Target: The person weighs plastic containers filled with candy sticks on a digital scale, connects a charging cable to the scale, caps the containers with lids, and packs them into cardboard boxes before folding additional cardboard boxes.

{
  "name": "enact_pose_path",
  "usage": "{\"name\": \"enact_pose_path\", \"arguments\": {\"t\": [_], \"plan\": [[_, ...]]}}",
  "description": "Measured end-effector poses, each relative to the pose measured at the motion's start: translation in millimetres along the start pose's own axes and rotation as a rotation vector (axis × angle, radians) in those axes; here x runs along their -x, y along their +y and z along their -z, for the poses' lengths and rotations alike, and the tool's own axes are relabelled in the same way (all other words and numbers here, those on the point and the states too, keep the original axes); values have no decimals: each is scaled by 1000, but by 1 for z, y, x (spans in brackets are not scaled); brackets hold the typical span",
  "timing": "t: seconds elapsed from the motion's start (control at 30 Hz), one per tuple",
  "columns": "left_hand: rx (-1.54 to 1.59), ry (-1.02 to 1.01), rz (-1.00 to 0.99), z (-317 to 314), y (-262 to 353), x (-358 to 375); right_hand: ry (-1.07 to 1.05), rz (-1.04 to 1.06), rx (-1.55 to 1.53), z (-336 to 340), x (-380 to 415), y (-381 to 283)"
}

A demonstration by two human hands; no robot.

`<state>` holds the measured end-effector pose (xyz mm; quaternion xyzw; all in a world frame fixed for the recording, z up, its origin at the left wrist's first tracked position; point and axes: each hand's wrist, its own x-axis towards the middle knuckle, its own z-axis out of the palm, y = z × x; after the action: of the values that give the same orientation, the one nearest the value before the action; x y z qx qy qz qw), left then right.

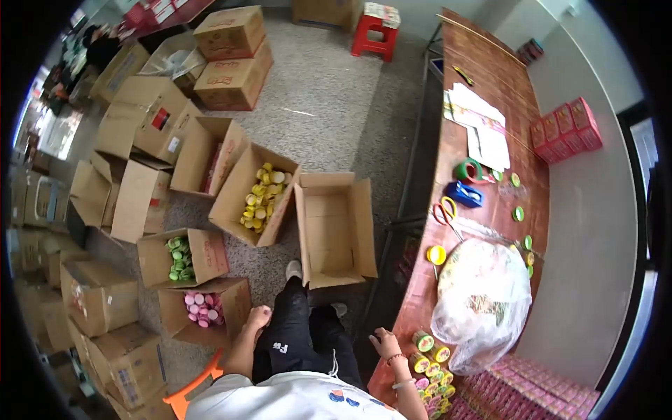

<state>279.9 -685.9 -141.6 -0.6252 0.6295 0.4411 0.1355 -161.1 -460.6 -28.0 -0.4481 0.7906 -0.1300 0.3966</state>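
Note:
My left hand (260, 316) is closed beside my left thigh, near a carton (239, 297) of pink round lids (203, 309). Whether anything is inside its fingers is hidden. My right hand (385, 343), with bracelets at the wrist, is by the table's near edge, fingers apart and nothing visible in it. Just right of it stand several small round tubs (423, 341) with green, yellow and pink tops. Beyond them on the table (413, 308) sits a large clear plastic bag (483, 290) with small contents that I cannot identify.
A carton with bare inner walls (329, 224) stands ahead of my feet. Beside it are cartons of yellow lids (266, 192) and green lids (180, 257). Scissors (446, 213), a blue tape dispenser (465, 194) and papers (483, 129) lie on the table. A red stool (376, 35) stands far ahead.

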Motion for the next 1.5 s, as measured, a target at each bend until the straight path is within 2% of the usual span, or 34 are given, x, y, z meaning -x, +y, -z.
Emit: {"name": "enact_pose_path", "arguments": {"t": [0.03, 0.07, 0.13, 0.2, 0.23, 0.33, 0.4, 0.43, 0.5, 0.57, 0.63, 0.73, 0.9, 0.93, 1.03, 1.07, 1.1, 1.23, 1.3, 1.33, 1.4, 1.43, 1.5], "plan": [[15, 10, -12, 6, 16, -16, 33, -23, -4, -5, -8, 4], [-49, -30, 1, 17, 38, -29, -22, -151, 21, -8, -16, 3], [43, 15, -147, 23, 52, -58, -98, -193, 153, -32, -36, 25], [187, -2, -178, 41, 72, -74, -153, -351, 84, -38, -58, 3], [239, -36, -202, 57, 84, -76, -102, -360, 49, -50, -69, 3], [407, -100, -204, 78, 72, -106, -105, -443, -18, -71, -102, -18], [315, -67, -195, 92, 49, -120, -31, -501, -141, -65, -119, -68], [285, -46, -176, 100, 37, -125, -15, -452, -234, -67, -127, -81], [180, -36, -128, 110, 2, -135, -11, -320, -229, -58, -140, -115], [59, -87, -7, 139, 2, -124, -66, -254, -234, -48, -152, -125], [-27, -26, -52, 140, -25, -128, -69, -210, -255, -28, -166, -127], [54, -44, 21, 155, -14, -119, 102, -121, -252, 32, -196, -118], [102, -58, 68, 155, 34, -122, 373, 105, -193, 196, -284, -105], [65, -73, 50, 153, 47, -125, 387, 69, -170, 236, -303, -107], [31, -71, 18, 136, 94, -133, 518, 167, 97, 339, -389, -79], [35, -45, -1, 130, 112, -132, 529, 138, 131, 358, -436, -45], [38, -18, -19, 123, 127, -131, 624, 223, 176, 379, -477, -22], [-15, 38, 15, 116, 213, -138, 616, 44, 342, 462, -635, 27], [-30, 61, -17, 119, 258, -138, 746, 56, 517, 488, -711, 51], [-30, 67, -24, 121, 279, -139, 757, -29, 475, 496, -739, 53], [-35, 73, -25, 116, 320, -139, 923, -39, 411, 517, -774, 48], [-41, 71, -24, 115, 339, -140, 957, -111, 458, 524, -785, 42], [-49, 63, -18, 111, 371, -140, 804, -221, 368, 538, -803, 43]]}}
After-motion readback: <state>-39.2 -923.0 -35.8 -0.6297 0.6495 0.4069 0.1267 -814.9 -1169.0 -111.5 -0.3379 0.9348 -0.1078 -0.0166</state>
